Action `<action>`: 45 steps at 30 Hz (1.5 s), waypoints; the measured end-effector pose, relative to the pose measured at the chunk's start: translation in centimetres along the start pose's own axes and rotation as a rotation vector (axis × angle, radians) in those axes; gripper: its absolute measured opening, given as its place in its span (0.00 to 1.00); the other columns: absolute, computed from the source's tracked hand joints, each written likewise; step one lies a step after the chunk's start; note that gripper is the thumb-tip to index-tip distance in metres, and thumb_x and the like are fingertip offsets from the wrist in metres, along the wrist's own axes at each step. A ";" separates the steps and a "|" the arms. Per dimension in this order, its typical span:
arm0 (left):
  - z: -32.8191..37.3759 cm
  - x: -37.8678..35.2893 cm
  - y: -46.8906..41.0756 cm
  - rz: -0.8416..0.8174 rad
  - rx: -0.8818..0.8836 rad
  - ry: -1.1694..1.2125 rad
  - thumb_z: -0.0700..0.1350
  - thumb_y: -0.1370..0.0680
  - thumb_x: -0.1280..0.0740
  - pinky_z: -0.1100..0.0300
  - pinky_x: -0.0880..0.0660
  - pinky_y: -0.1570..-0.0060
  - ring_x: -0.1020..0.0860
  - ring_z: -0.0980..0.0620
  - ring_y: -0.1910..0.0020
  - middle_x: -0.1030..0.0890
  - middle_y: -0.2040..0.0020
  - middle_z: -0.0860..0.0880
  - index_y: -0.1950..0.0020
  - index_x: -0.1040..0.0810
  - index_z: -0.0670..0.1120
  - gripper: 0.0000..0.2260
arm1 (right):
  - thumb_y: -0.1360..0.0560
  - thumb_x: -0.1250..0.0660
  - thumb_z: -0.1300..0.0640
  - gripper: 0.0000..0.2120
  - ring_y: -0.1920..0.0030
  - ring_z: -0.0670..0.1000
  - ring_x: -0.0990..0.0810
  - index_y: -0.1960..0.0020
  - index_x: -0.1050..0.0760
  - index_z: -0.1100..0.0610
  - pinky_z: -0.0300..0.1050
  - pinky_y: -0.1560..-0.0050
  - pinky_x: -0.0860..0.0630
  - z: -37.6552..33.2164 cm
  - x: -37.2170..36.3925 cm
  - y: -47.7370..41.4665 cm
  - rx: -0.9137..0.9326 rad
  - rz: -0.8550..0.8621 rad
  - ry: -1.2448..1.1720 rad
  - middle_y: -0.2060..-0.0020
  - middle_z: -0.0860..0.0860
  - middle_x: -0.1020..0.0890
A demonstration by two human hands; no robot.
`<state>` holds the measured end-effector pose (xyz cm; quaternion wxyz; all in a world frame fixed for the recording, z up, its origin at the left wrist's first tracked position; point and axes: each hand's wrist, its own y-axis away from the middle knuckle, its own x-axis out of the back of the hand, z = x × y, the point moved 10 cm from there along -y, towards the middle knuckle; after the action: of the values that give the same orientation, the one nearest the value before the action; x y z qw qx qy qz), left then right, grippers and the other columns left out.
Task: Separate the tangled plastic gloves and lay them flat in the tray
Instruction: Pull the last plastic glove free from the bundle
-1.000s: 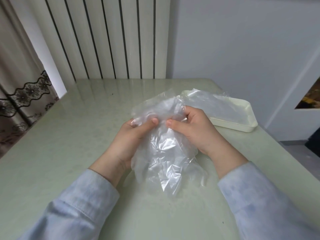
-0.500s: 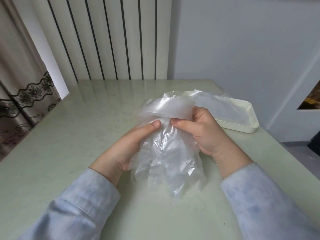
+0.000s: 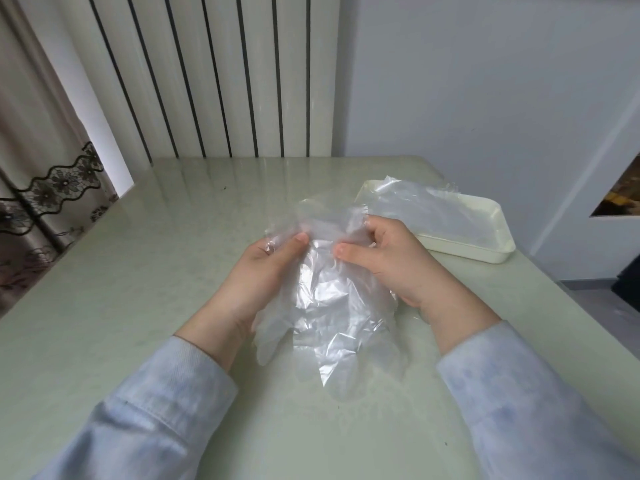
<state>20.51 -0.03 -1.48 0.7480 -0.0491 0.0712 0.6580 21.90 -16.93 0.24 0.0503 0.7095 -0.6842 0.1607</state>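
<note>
Gloves (image 3: 329, 306): tangled clump over the table (image 3: 138, 271), near the tray (image 3: 467, 251).
Left hand (image 3: 266, 268): pinching one cuff edge.
Right hand (image 3: 388, 258): pinching the neighbouring edge.
Handling: probably feather-light, limp, clingy, slippery; best gripped at the cuffs.

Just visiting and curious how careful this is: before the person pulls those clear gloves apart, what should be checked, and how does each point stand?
1. Left hand pinches the plastic gloves at their top edge: ok.
2. Right hand pinches the same edge beside it: ok.
3. Gloves separated into single pieces: not ok, one crumpled bundle.
4. White tray close by on the table, beyond the right hand: ok.
5. Clear plastic in the tray lies flat: cannot tell.
</note>
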 end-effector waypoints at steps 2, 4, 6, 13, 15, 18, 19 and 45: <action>-0.1 0.4 -0.1 0.034 0.007 -0.012 0.45 0.18 0.33 0.64 0.22 0.57 0.16 0.57 0.59 0.13 0.58 0.52 0.51 0.15 0.47 0.07 | 0.22 0.36 0.37 0.23 0.58 0.49 0.20 0.52 0.18 0.58 0.51 0.51 0.23 0.1 1.0 -0.2 -0.032 0.050 0.071 0.60 0.50 0.16; -0.1 0.8 -0.1 0.075 0.008 -0.024 0.45 0.18 0.32 0.66 0.25 0.63 0.18 0.60 0.65 0.15 0.64 0.55 0.53 0.16 0.47 0.07 | 0.18 0.47 0.35 0.29 0.56 0.52 0.18 0.52 0.16 0.54 0.49 0.50 0.24 0.8 3.3 -0.3 -0.114 0.204 0.157 0.61 0.48 0.15; -0.2 1.3 -0.1 0.110 0.020 -0.017 0.46 0.19 0.32 0.66 0.24 0.64 0.18 0.58 0.65 0.15 0.63 0.54 0.53 0.16 0.47 0.07 | 0.18 0.47 0.37 0.29 0.52 0.58 0.20 0.59 0.18 0.55 0.50 0.47 0.24 2.0 5.2 -0.4 -0.192 0.273 0.447 0.63 0.51 0.17; -0.4 2.2 -0.3 0.155 0.041 -0.004 0.48 0.19 0.31 0.66 0.23 0.63 0.16 0.56 0.61 0.13 0.58 0.52 0.48 0.15 0.48 0.07 | 0.25 0.34 0.40 0.15 0.34 0.58 0.33 0.42 0.17 0.43 0.54 0.35 0.30 5.7 4.5 0.3 -0.437 0.076 0.874 0.42 0.49 0.21; -0.4 2.2 -0.3 0.160 0.045 -0.008 0.48 0.19 0.31 0.68 0.23 0.66 0.16 0.57 0.63 0.14 0.59 0.53 0.49 0.15 0.48 0.07 | 0.24 0.33 0.45 0.11 0.34 0.58 0.32 0.45 0.16 0.42 0.52 0.35 0.30 5.2 4.7 0.2 -0.415 0.128 0.854 0.43 0.47 0.20; -0.4 2.5 -0.2 0.178 0.051 -0.023 0.49 0.19 0.31 0.67 0.24 0.66 0.17 0.58 0.64 0.14 0.60 0.54 0.50 0.15 0.49 0.07 | 0.24 0.32 0.50 0.07 0.42 0.57 0.22 0.54 0.14 0.45 0.47 0.42 0.23 4.4 5.2 0.1 -0.317 0.212 0.744 0.53 0.47 0.15; -0.4 2.5 -0.2 0.180 0.051 -0.022 0.49 0.19 0.31 0.67 0.24 0.66 0.17 0.59 0.64 0.14 0.61 0.55 0.50 0.15 0.49 0.06 | 0.23 0.32 0.51 0.08 0.47 0.55 0.19 0.54 0.14 0.46 0.45 0.47 0.22 3.9 5.3 0.1 -0.266 0.233 0.674 0.58 0.48 0.14; -0.5 2.4 -0.4 0.175 0.039 -0.004 0.47 0.20 0.30 0.58 0.22 0.51 0.15 0.54 0.56 0.13 0.55 0.52 0.48 0.14 0.48 0.06 | 0.27 0.23 0.61 0.06 0.65 0.45 0.22 0.57 0.19 0.52 0.41 0.58 0.23 0.2 8.5 1.1 0.075 0.639 -0.298 0.65 0.47 0.19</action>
<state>21.18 2.20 -2.39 0.6884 -0.0268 0.0867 0.7196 20.90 -25.19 2.44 -0.1287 0.4766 -0.8652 0.0881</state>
